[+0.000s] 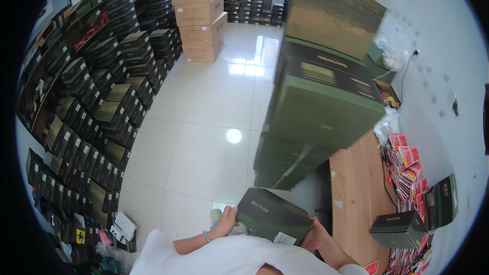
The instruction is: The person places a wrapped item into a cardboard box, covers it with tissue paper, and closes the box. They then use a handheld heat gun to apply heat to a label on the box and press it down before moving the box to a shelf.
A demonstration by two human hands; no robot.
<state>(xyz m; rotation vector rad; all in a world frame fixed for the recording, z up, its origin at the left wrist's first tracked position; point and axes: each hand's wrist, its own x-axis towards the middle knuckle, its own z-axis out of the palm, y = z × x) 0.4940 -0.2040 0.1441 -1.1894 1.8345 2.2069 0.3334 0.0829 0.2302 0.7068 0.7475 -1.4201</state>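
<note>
Close to my body I hold a dark green shoebox-shaped box with gold lettering on its lid and a white label on its near side. My left hand grips its left end, a bracelet on the wrist. At the right end, my right hand is wrapped round the corner. The box is closed, so its contents are hidden. Just beyond it rises a tall stack of large green cartons.
Stacks of dark boxes line the left wall. Brown cartons stand at the back. On my right, a wooden table has red-and-white packets and another dark box. Shiny tiled floor lies between.
</note>
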